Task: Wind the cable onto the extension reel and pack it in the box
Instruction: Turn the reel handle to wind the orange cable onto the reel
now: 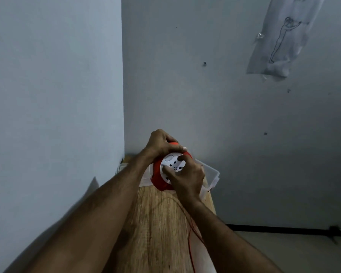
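Observation:
A round red extension reel (158, 177) with a white socket face is held up above the far end of a narrow wooden table (161, 229). My left hand (161, 143) grips the reel's top edge from behind. My right hand (189, 178) lies on the white face, its fingers curled on the face's raised part. A thin red cable (191, 239) hangs loose from under the reel and trails down along the table's right side. Behind the reel stands a clear plastic box (213, 174), mostly hidden by my hands.
Grey walls meet in a corner just behind the table's far end. A sheet with a line drawing (283, 40) is taped to the right wall. The floor and a dark skirting line (283, 231) show at the lower right, past the table edge.

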